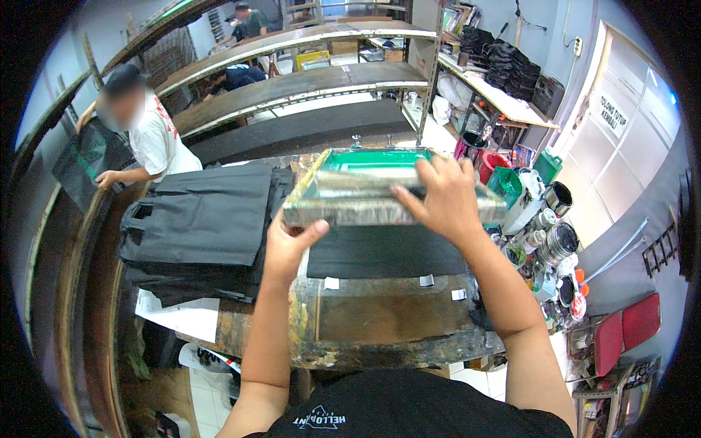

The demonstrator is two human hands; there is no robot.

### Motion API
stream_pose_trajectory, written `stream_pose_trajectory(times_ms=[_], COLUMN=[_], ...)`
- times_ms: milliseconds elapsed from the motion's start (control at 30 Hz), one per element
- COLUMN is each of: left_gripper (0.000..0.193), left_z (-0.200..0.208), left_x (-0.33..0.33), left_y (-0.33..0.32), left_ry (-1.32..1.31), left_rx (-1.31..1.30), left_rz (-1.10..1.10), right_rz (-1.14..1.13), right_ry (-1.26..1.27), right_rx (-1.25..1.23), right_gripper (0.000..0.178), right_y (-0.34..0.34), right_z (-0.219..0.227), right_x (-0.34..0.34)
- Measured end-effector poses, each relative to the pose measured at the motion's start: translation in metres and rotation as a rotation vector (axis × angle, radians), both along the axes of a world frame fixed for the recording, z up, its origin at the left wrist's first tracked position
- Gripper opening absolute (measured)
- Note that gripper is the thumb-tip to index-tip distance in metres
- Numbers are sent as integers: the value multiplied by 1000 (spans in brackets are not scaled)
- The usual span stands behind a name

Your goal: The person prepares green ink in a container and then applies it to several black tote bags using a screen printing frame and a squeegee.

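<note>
A screen-printing frame [328, 214] with green ink inside is tilted up over the worktable, its near edge raised. My left hand [296, 244] grips its near left corner, thumb on the near side. Inside the frame, my right hand [442, 193] is closed on a squeegee [358, 180], a long wooden-looking bar blurred by motion. Its lower edge is hidden behind the frame's near side. Beneath the frame a black fabric bag [380, 252] lies flat, its far part covered. Small white tabs [426, 280] sit along the bag's near side.
Black bags are stacked in a pile [197, 212] at the left of the table. Ink cans and tubs [558, 241] crowd the right side. Beyond stand long shelves [307, 80]. A co-worker [157, 139] at the left holds a black bag with green print [91, 157].
</note>
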State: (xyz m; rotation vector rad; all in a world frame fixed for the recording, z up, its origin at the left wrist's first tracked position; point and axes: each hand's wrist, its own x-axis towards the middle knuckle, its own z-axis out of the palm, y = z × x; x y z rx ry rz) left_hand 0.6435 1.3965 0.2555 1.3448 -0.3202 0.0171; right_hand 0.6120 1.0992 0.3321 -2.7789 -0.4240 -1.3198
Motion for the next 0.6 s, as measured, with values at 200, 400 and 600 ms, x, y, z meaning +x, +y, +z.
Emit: stream_pose_trajectory(times_ms=[200, 400, 600], left_gripper=[86, 112, 115], left_z=[-87, -178, -202], left_x=[-37, -56, -60], left_y=[4, 13, 21], left_ry=[-55, -149, -200], left_rx=[299, 622, 774], left_rz=[270, 416, 481], right_rz=[42, 24, 3], right_ry=[489, 524, 500], right_rx=[-78, -72, -41], right_gripper=[53, 53, 55], right_y=[-9, -19, -22], right_z=[-54, -121, -111], right_x=[-19, -11, -7])
